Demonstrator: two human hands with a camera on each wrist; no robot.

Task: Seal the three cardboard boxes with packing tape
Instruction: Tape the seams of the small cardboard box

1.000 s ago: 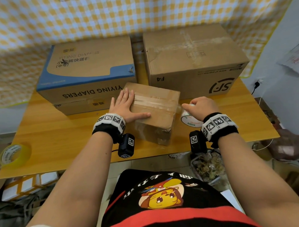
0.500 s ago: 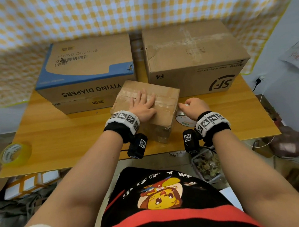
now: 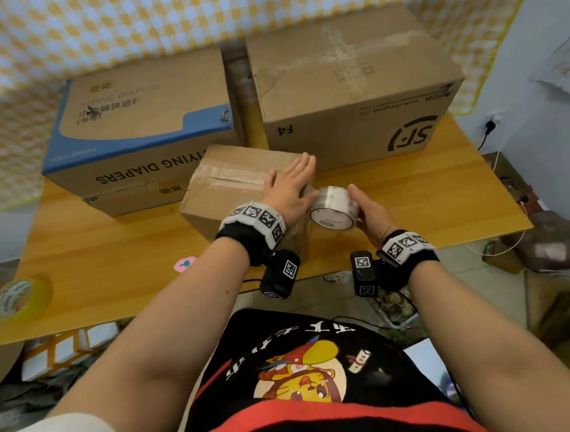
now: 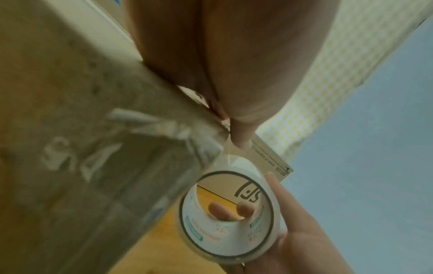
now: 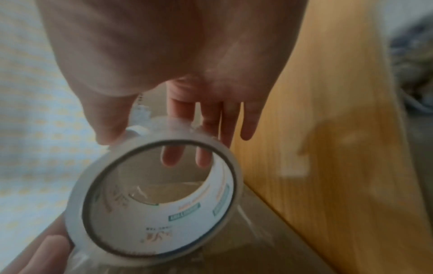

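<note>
A small brown cardboard box (image 3: 240,185) is seen near the front edge of a yellow-orange wooden surface (image 3: 92,244), just in front of two larger boxes: a blue-and-brown diaper carton (image 3: 142,124) on the left and a plain brown carton printed with a black courier logo (image 3: 353,82) on the right. The step in hand is judged to be the taping of the small box: a strip of clear tape is already laid across its top, and more clear tape is seen wrinkled on its near side. The left hand (image 3: 289,189) is laid flat on the right end of the box top, fingers straight, pressing the tape down at the edge. A roll of clear packing tape with a white core (image 3: 334,207) is grasped in the right hand (image 3: 371,212), thumb and fingers curled round its rim, and is held just beside the box's right edge; a short stretch of tape appears to run from box to roll. The next move is judged to call for the tape to be drawn down over the right side and then cut or torn free. A second, yellowish roll of tape (image 3: 19,299) lies at the far left corner of the surface.
</note>
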